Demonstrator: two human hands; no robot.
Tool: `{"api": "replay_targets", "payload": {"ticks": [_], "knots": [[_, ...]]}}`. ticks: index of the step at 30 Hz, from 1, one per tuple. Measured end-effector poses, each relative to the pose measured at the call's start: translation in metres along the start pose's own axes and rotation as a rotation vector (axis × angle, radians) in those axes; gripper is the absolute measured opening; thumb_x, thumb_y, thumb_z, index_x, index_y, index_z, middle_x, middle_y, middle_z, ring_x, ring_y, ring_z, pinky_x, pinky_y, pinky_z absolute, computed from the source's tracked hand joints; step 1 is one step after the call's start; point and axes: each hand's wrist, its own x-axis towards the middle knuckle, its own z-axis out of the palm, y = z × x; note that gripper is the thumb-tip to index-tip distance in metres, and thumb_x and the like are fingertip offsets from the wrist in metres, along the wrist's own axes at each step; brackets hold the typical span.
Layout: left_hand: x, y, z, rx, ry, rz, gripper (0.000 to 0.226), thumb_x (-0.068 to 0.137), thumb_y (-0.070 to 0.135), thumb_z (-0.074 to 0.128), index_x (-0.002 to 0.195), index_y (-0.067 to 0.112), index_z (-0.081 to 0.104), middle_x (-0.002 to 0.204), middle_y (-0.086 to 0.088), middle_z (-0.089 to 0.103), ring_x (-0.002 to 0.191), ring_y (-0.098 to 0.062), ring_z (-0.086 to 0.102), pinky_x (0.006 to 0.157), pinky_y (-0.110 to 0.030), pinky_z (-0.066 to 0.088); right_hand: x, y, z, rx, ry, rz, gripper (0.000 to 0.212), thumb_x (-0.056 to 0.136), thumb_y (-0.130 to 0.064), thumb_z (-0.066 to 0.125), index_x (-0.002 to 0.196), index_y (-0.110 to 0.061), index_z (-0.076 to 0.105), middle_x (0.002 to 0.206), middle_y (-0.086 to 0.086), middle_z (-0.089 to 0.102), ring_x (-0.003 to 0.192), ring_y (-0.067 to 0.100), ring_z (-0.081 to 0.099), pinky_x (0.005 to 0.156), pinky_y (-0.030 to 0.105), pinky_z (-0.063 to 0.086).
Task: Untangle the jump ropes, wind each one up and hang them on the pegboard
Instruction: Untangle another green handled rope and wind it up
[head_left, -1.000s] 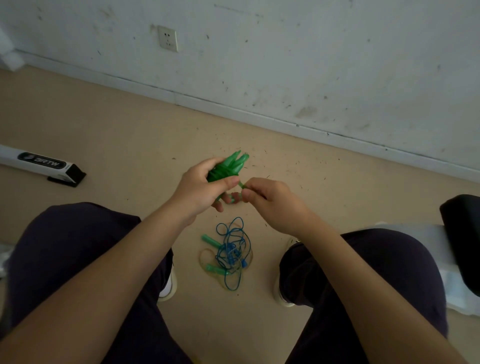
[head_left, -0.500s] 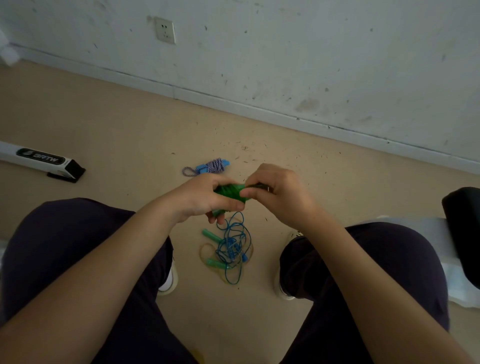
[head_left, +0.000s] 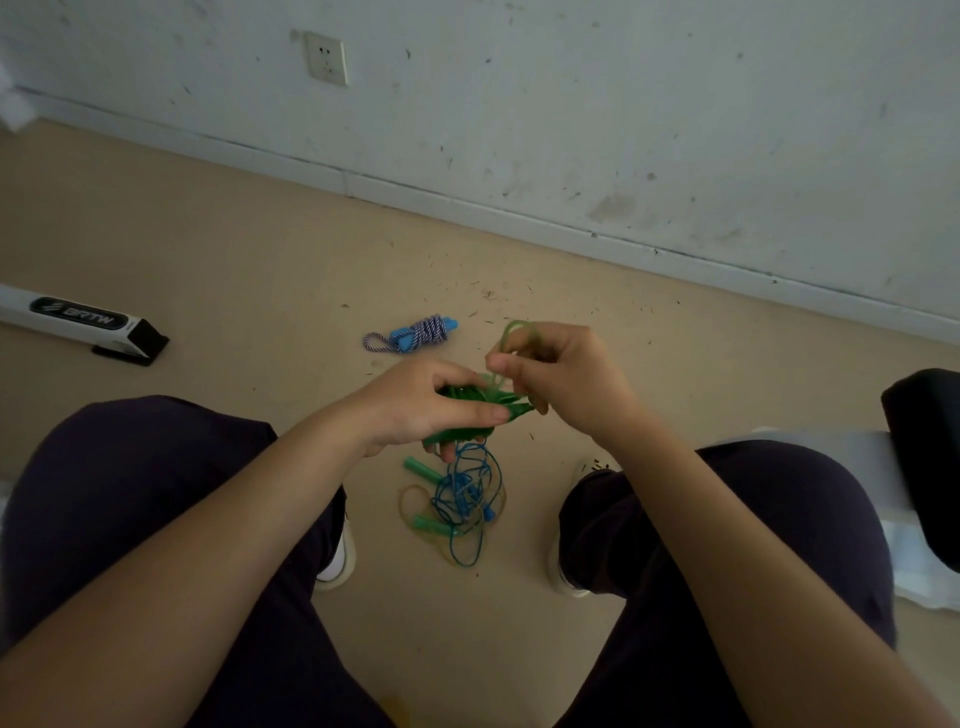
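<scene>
My left hand (head_left: 426, 405) grips a dark green jump rope bundle (head_left: 467, 397) with its handles lying sideways between my knees. My right hand (head_left: 561, 374) pinches a loop of that rope's translucent green cord (head_left: 514, 330) just right of the bundle. On the floor below lies a tangle of blue cord (head_left: 465, 493) with teal handles (head_left: 423, 467) and a pale yellowish cord. A wound blue-and-white striped rope with blue handles (head_left: 415, 332) lies on the floor beyond my hands. No pegboard is in sight.
I sit with both knees spread, shoes (head_left: 337, 556) on a tan floor. A white bar with a black end (head_left: 83, 322) lies at left. A black object (head_left: 924, 457) and white sheet are at right. A scuffed wall with a socket (head_left: 326, 58) runs behind.
The green bundle has swung from pointing up to lying sideways and lower. My right hand has lifted a cord loop up to the right. The striped rope has come into sight.
</scene>
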Motion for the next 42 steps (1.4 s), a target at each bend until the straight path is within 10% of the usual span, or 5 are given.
{"api": "replay_targets", "payload": {"ticks": [6, 19, 31, 42], "knots": [[-0.001, 0.002, -0.002, 0.026, 0.022, -0.002, 0.018, 0.082, 0.031, 0.079, 0.097, 0.024, 0.074, 0.084, -0.007, 0.076, 0.051, -0.018, 0.06, 0.046, -0.024, 0.043, 0.0, 0.001, -0.004, 0.397, -0.036, 0.153, 0.014, 0.088, -0.014, 0.069, 0.097, -0.004, 0.071, 0.058, -0.001, 0.058, 0.049, 0.012, 0.046, 0.049, 0.023, 0.042], [-0.001, 0.003, -0.001, -0.013, 0.032, 0.031, 0.011, 0.084, 0.024, 0.077, 0.096, 0.024, 0.076, 0.078, -0.004, 0.071, 0.047, -0.014, 0.059, 0.047, -0.026, 0.046, -0.001, 0.004, 0.003, 0.169, -0.194, 0.189, 0.048, 0.073, -0.045, 0.071, 0.11, -0.015, 0.072, 0.105, 0.002, 0.075, 0.098, 0.016, 0.069, 0.091, 0.033, 0.052], [0.001, 0.002, -0.001, 0.01, 0.038, -0.009, 0.016, 0.082, 0.027, 0.08, 0.097, 0.023, 0.076, 0.07, 0.002, 0.071, 0.046, -0.014, 0.057, 0.048, -0.026, 0.043, 0.001, 0.005, 0.01, 0.175, -0.001, 0.146, 0.008, 0.086, -0.015, 0.074, 0.093, -0.012, 0.073, 0.095, 0.007, 0.074, 0.085, 0.015, 0.068, 0.085, 0.033, 0.054], [0.004, 0.002, -0.002, 0.015, 0.051, -0.002, 0.023, 0.082, 0.029, 0.079, 0.102, 0.018, 0.076, 0.08, -0.003, 0.074, 0.048, -0.016, 0.058, 0.047, -0.024, 0.047, -0.003, -0.005, 0.011, 0.35, 0.079, 0.105, 0.016, 0.09, -0.002, 0.064, 0.106, -0.001, 0.067, 0.085, 0.004, 0.074, 0.059, 0.004, 0.055, 0.057, 0.014, 0.044]]}}
